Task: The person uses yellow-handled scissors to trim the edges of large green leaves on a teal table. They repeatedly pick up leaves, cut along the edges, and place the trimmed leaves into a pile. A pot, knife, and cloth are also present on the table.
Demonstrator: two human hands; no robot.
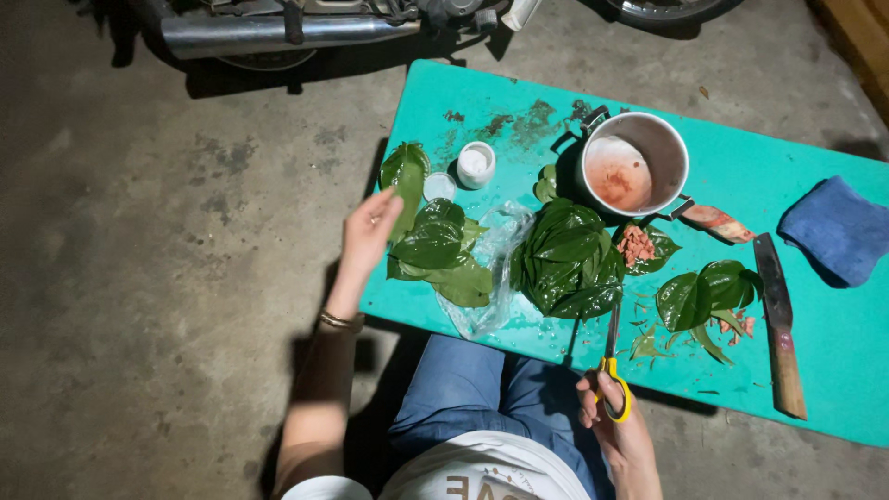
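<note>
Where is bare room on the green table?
Free: the far edge of the table right of the pot, and the near right corner beyond the knife. Crowded: the leaf piles between both hands.
</note>
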